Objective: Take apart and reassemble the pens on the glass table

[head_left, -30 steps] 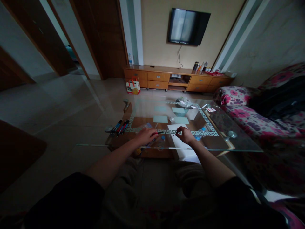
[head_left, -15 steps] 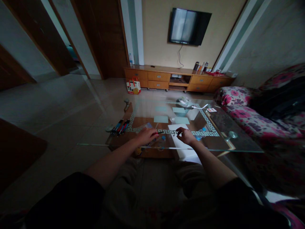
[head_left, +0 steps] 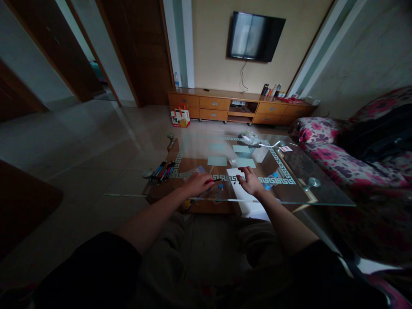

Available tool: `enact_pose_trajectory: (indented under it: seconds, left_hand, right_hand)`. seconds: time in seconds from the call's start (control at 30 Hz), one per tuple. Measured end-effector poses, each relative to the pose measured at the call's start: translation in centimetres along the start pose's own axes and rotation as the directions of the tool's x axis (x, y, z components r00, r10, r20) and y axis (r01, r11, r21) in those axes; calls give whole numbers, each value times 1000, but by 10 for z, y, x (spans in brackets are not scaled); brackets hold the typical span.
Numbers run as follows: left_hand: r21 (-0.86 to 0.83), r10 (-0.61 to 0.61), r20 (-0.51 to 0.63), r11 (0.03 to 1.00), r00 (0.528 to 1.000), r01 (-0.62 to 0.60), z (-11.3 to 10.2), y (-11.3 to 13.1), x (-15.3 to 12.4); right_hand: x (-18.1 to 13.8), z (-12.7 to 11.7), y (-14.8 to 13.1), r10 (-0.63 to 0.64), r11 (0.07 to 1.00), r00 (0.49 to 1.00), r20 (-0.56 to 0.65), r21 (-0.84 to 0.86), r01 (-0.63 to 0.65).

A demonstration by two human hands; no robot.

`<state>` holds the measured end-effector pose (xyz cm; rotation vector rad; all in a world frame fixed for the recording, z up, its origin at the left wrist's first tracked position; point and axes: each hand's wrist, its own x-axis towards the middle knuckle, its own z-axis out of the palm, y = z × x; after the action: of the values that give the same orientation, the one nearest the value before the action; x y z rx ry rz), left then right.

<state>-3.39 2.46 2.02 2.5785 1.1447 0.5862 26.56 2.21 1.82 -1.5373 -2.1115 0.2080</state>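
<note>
My left hand (head_left: 198, 184) is closed around a slim red-and-black pen (head_left: 217, 180), whose dark end points to the right over the glass table (head_left: 193, 148). To its right, my right hand (head_left: 251, 182) hovers low above the glass with fingers apart, and I see nothing held in it. Tiny dark pieces (head_left: 234, 183) lie just left of its fingertips; they are too small to name. Several pens (head_left: 162, 171) in red, blue and black lie side by side at the left of the tabletop.
Under the glass are a white box (head_left: 249, 204) and a blue-capped bottle (head_left: 220, 189). A crumpled plastic bag (head_left: 249, 138) and a small white-and-red card (head_left: 285, 149) lie farther back. A flowered sofa (head_left: 322, 128) stands right, a TV cabinet (head_left: 212, 103) beyond.
My right hand's fingers have spread from a curled, nearly pinched shape. The left hand stays in place with the pen, which has tilted or shifted slightly.
</note>
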Motion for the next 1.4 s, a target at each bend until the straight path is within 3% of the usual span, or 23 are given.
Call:
enact_pose_trajectory:
  seconds: [0.13, 0.43, 0.8, 1.03, 1.23, 1.4]
  left_hand:
    - [-10, 17, -4, 1000, 1000, -17, 2, 1, 0]
    - [-82, 79, -9, 993, 997, -80, 1, 4, 2]
    - [-116, 122, -28, 985, 992, -124, -1, 9, 4]
    - [-107, 85, 12, 991, 996, -84, -1, 9, 4]
    - [-109, 71, 34, 992, 997, -67, -1, 8, 3]
    - [-121, 129, 64, 985, 990, -120, -3, 7, 4]
  right_hand:
    - [1, -8, -25, -152, 987, 988, -36, 43, 154]
    - [-5, -2, -62, -374, 926, 922, 105, 96, 365]
    - [-5, 9, -62, -398, 916, 899, 183, 33, 399]
    - [0, 9, -63, -395, 913, 879, 269, 11, 407]
    - [-1, 6, -66, -358, 928, 890, 283, -2, 373]
    - [-1, 5, -67, -350, 931, 892, 286, -4, 366]
